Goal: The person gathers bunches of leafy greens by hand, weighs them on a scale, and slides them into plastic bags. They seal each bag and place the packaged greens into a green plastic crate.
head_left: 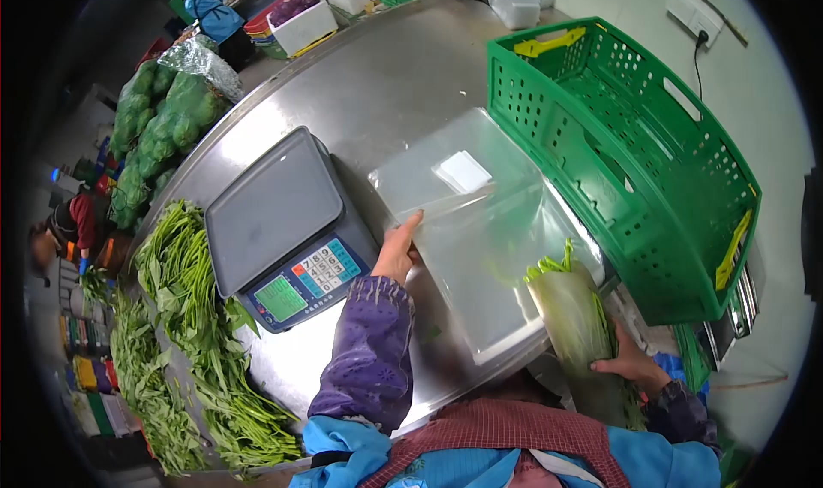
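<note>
Green stalks [553,268], clear plastic bag [576,321], gripped in right hand [634,365]: judged soft, slippery; hold mid-length. Left hand [398,250]: closure unclear.

A purple, flower-patterned fabric sleeve [364,351] with a gathered cuff [381,289] shows at lower centre, a dark purple sleeve [681,412] at lower right; bright blue cloth [664,460] and maroon checked fabric [514,425] line the bottom.

Bench [394,68]: is glaring white in patches
Bags [489,291]: are catching pale reflections
Wall [759,119]: is bowing toward black edges
</note>
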`<state>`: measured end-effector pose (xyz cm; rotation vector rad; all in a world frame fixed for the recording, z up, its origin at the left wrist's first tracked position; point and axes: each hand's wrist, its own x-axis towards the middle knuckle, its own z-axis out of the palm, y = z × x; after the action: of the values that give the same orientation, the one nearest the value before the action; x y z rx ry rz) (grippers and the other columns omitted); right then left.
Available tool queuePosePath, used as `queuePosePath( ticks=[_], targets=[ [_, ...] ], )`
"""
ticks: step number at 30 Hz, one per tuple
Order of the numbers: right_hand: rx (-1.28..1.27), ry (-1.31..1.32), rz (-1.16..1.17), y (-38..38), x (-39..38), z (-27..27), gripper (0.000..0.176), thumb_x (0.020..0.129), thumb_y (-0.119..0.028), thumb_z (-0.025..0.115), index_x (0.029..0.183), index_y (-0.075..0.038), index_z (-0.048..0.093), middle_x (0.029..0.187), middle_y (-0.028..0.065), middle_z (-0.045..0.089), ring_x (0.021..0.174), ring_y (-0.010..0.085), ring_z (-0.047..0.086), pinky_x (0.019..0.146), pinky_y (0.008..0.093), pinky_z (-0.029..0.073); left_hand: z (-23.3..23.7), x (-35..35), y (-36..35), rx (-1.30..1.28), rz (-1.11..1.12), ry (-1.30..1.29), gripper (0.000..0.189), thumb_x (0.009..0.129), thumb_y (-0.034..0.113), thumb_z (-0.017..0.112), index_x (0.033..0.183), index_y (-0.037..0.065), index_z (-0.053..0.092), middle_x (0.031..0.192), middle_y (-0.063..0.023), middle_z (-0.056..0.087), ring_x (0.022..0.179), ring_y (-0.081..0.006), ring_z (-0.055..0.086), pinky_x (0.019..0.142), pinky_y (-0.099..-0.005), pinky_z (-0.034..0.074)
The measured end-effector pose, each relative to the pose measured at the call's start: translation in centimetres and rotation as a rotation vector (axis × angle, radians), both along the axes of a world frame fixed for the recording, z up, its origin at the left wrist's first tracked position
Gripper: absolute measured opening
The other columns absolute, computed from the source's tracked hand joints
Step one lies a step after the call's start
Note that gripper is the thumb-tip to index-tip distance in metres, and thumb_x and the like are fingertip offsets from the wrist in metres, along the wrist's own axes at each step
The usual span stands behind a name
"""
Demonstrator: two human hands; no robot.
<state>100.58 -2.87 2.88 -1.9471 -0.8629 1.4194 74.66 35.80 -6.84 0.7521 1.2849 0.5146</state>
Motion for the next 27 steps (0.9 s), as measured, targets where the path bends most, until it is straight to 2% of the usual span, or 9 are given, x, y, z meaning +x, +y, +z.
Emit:
queuePosePath(
  ticks=[4, 7, 15, 19, 20, 21, 23, 25, 27],
  targets=[
    [-0.010, 0.056, -0.010, 1.4, 0.0, 0.7, 0.106, 0.056, -0.024, 0.078, 0.135, 0.006, 0.013, 0.126, 0.0214, 0.040, 0.118, 0.0283, 0.040, 0.098, 0.0335, 0.032, -0.3, 3.2, 1.2, 0.036, 0.134, -0.097, 0.023, 0.080, 0.011, 0.060, 0.097, -0.003, 0.055, 0.075, -0.0039, 0.058, 0.067, -0.0116, 0.054, 0.055, -0.0265, 0.043],
    [-0.053, -0.061, 0.043, 0.5, 1.0, -0.6, 0.106, 0.056, -0.022, 0.079, 0.134, 0.007, 0.013, 0.123, 0.0219, 0.042, 0.116, 0.0278, 0.042, 0.096, 0.0327, 0.034, 0.6, 2.1, 5.1, 0.424, 0.033, -0.083, 0.019, 0.079, 0.010, 0.060, 0.094, -0.001, 0.057, 0.075, -0.0020, 0.057, 0.066, -0.0099, 0.052, 0.056, -0.0253, 0.041],
    [-0.097, 0.027, 0.015, 3.3, 0.0, 1.7, 0.108, 0.059, -0.030, 0.078, 0.134, 0.007, 0.010, 0.126, 0.0224, 0.038, 0.117, 0.0283, 0.041, 0.098, 0.0330, 0.032, -0.3, 1.3, 11.4, 0.706, 0.276, 0.136, 0.017, 0.079, 0.010, 0.059, 0.091, -0.003, 0.058, 0.072, -0.0031, 0.059, 0.064, -0.0116, 0.053, 0.059, -0.0271, 0.042],
    [-0.070, -0.007, 0.037, 3.5, -0.3, 1.8, 0.105, 0.060, -0.029, 0.078, 0.135, 0.005, 0.011, 0.127, 0.0213, 0.038, 0.118, 0.0280, 0.040, 0.099, 0.0333, 0.032, -1.7, 1.2, 12.7, 0.675, 0.379, 0.205, 0.039, 0.080, 0.013, 0.060, 0.111, -0.004, 0.044, 0.104, -0.0130, 0.051, 0.084, -0.0159, 0.050, 0.070, -0.0305, 0.042],
    [-0.062, -0.012, 0.046, 3.6, -0.3, 2.1, 0.105, 0.060, -0.028, 0.078, 0.135, 0.004, 0.012, 0.127, 0.0212, 0.038, 0.118, 0.0280, 0.040, 0.099, 0.0335, 0.031, -2.0, 0.9, 12.2, 0.850, 0.265, 0.611, 0.054, 0.076, 0.014, 0.065, 0.119, -0.002, 0.036, 0.115, -0.0201, 0.043, 0.095, -0.0226, 0.049, 0.079, -0.0345, 0.041],
    [-0.069, -0.010, 0.046, 3.6, -0.4, 2.1, 0.105, 0.060, -0.028, 0.078, 0.135, 0.004, 0.012, 0.127, 0.0212, 0.038, 0.118, 0.0280, 0.040, 0.099, 0.0335, 0.031, -0.5, 1.5, 11.0, 0.844, 0.262, 0.613, 0.054, 0.076, 0.014, 0.065, 0.119, -0.002, 0.036, 0.115, -0.0201, 0.043, 0.095, -0.0226, 0.049, 0.079, -0.0345, 0.041],
    [-0.110, 0.020, 0.027, 3.2, -0.5, 1.9, 0.104, 0.060, -0.027, 0.077, 0.135, 0.004, 0.012, 0.128, 0.0214, 0.036, 0.120, 0.0279, 0.038, 0.100, 0.0337, 0.029, 1.4, 2.2, 8.0, 1.585, 0.250, 0.799, 0.060, 0.071, 0.013, 0.064, 0.123, 0.001, 0.036, 0.111, -0.0245, 0.045, 0.099, -0.0312, 0.049, 0.083, -0.0397, 0.041],
    [-0.090, 0.036, 0.016, 3.4, -0.8, 2.2, 0.104, 0.060, -0.027, 0.077, 0.135, 0.004, 0.013, 0.129, 0.0215, 0.036, 0.120, 0.0280, 0.037, 0.101, 0.0336, 0.029, 3.9, 2.8, 3.6, 1.566, -0.254, 0.901, 0.057, 0.065, 0.016, 0.067, 0.115, 0.002, 0.045, 0.109, -0.0227, 0.047, 0.097, -0.0348, 0.049, 0.086, -0.0392, 0.040],
    [-0.061, 0.047, -0.001, 3.6, -1.1, 2.3, 0.104, 0.060, -0.027, 0.078, 0.134, 0.005, 0.013, 0.129, 0.0215, 0.035, 0.121, 0.0281, 0.037, 0.101, 0.0335, 0.028, 2.3, 4.3, -0.5, 1.383, -0.775, 0.432, 0.043, 0.067, 0.016, 0.063, 0.106, 0.003, 0.050, 0.105, -0.0176, 0.049, 0.094, -0.0350, 0.050, 0.080, -0.0428, 0.044]
  ],
)
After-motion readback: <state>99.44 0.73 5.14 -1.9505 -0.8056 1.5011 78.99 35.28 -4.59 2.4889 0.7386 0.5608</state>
